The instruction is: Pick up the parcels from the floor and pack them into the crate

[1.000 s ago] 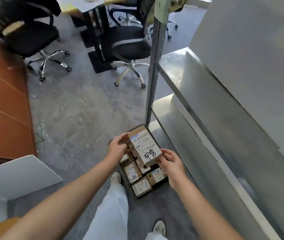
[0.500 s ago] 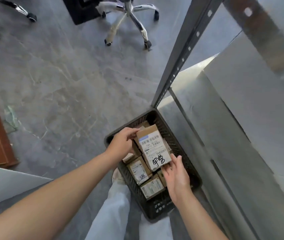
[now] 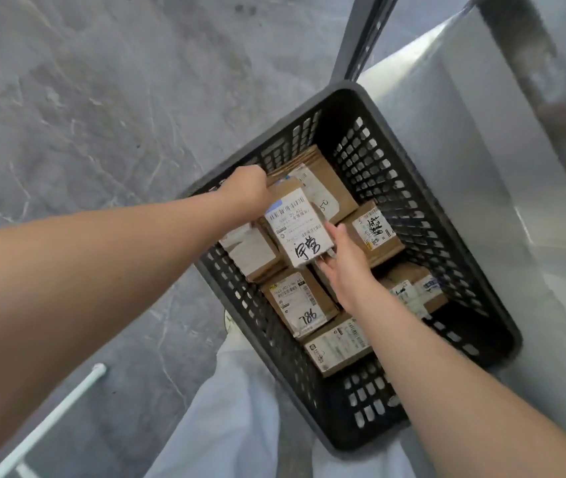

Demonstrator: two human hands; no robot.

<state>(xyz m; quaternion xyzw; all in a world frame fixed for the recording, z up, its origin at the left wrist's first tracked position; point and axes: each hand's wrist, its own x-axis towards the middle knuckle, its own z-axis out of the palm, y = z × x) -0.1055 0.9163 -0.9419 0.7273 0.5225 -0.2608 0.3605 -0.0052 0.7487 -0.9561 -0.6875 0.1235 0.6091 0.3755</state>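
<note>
Parcel: the labelled parcel [image 3: 297, 229] is hovering between the fingers, above packed parcels [image 3: 300, 307] in the crate [image 3: 371, 167].
Grip: the left hand [image 3: 247, 188] is gripping its far corner; the right hand [image 3: 343, 270], fingers straight, is steadying the near edge.
Advice: probably worth lowering it flat beneath the fingers before releasing.

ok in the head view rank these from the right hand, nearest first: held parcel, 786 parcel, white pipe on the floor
1. held parcel, touching the right hand
2. 786 parcel, just left of it
3. white pipe, far left on floor
</note>
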